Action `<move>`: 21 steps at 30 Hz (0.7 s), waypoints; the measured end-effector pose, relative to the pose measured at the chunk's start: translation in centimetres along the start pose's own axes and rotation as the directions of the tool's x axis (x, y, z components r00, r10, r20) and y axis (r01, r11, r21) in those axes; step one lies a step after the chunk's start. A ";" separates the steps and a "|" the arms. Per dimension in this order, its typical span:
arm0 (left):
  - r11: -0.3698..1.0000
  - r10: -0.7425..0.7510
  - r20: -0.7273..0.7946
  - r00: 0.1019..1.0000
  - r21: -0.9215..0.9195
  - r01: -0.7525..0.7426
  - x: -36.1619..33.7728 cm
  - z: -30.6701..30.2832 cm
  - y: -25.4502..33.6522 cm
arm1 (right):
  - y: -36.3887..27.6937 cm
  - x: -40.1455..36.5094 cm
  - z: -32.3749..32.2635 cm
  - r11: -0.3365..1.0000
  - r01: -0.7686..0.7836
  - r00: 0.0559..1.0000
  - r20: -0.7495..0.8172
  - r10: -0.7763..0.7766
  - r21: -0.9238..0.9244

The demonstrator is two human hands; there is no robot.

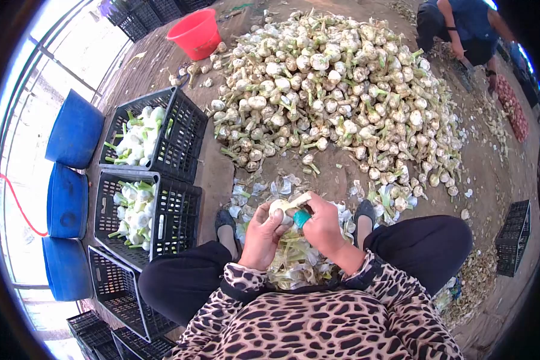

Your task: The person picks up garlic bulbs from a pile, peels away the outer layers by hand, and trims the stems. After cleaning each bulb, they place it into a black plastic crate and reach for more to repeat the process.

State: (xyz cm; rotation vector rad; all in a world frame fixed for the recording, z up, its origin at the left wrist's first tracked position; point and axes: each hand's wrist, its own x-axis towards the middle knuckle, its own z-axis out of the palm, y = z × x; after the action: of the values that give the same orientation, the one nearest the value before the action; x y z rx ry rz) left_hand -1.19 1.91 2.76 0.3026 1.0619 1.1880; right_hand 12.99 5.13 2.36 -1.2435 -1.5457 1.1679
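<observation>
In the head view my left hand (pixel 263 233) is closed around a pale garlic bulb (pixel 278 207), its thumb pressed on the front. My right hand (pixel 325 227) is closed at the bulb's stem (pixel 300 200), which slants up to the right between the two hands. A green wrap (pixel 301 218) shows at the right thumb; whether it is tape or part of a small tool I cannot make out. Beneath both hands, papery garlic skins (pixel 297 258) lie heaped between my legs.
Ahead spreads a large heap of untrimmed garlic (pixel 336 90). To the left stand black crates with cleaned garlic (pixel 139 141), another black crate (pixel 111 279) and blue tubs (pixel 72 129). A red bucket (pixel 195 35) sits behind. Another person (pixel 462 30) crouches at the upper right near a red net sack (pixel 512 108).
</observation>
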 end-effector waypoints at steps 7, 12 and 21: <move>0.976 -0.171 0.133 0.976 -0.112 0.186 -0.2 -1.0 0.8 | -0.3 0.4 -1.9 0.965 -0.035 0.977 0.213 -0.022 0.261; 0.955 -0.175 0.316 0.932 -0.177 0.239 0.2 -2.4 0.7 | 1.5 0.9 -1.5 0.647 -0.217 0.967 0.252 0.040 0.731; 0.962 -0.054 0.162 0.985 -0.256 0.095 0.4 -2.3 0.7 | 2.0 1.3 -3.5 0.994 -0.012 0.996 0.094 0.001 0.112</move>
State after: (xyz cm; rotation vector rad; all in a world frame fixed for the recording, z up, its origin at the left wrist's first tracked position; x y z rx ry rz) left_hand -3.46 1.84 1.89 0.1423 0.7644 1.2014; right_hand 16.52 7.18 1.31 -1.1345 -1.5230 1.3157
